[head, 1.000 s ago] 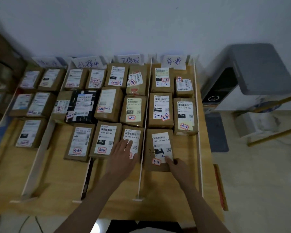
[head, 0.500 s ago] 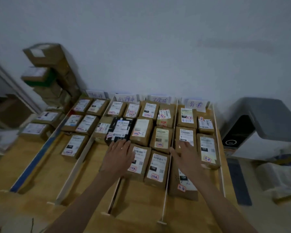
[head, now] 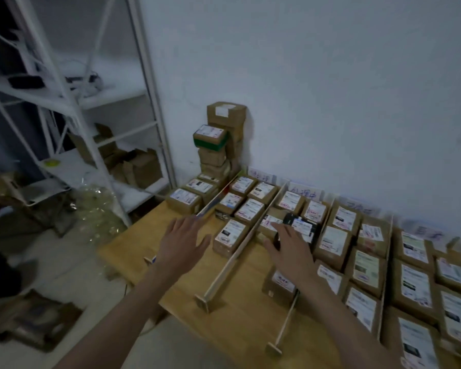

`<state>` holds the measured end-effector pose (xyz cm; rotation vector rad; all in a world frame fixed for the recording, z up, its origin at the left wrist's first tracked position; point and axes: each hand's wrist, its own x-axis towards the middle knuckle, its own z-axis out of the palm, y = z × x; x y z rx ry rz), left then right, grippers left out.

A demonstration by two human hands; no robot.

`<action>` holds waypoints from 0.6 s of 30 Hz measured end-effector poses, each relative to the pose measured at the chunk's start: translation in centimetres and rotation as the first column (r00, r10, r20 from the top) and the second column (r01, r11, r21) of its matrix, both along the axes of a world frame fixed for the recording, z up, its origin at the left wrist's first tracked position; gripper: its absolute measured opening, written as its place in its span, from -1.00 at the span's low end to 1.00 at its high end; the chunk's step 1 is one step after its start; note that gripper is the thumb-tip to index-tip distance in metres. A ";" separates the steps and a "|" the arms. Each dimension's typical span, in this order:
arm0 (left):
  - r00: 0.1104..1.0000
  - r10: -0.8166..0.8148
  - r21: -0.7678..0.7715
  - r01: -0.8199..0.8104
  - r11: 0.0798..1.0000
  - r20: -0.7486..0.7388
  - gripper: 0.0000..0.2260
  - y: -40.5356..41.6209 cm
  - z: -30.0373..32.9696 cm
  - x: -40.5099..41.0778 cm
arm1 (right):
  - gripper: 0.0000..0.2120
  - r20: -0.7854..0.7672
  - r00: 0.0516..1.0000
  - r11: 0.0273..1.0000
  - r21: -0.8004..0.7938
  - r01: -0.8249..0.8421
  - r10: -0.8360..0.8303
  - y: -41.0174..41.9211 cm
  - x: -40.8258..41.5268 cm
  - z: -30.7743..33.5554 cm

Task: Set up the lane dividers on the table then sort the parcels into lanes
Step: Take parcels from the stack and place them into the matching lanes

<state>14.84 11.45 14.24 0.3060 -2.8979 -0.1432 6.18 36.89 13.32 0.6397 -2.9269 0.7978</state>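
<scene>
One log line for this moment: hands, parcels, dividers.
left hand: open, empty | right hand: open, empty | parcels: in lanes | dividers: upright | stack: unsorted by wall

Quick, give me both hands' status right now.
Left hand: open, fingers spread, holding nothing, over the table.
Right hand: open, fingers extended, holding nothing, by the black parcel.
</scene>
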 end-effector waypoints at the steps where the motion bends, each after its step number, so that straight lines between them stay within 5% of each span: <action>1: 1.000 0.016 0.007 -0.016 1.000 0.005 -0.51 -1.4 0.0 0.7 | -0.53 -0.001 1.000 1.000 0.001 -0.018 0.018 -1.7 0.5 -0.1; 18: 0.995 0.088 0.003 -0.088 0.996 0.042 -0.48 -21.4 -2.6 -3.6 | -0.49 -0.100 0.993 0.991 0.126 -0.054 0.066 -24.9 -3.7 -4.3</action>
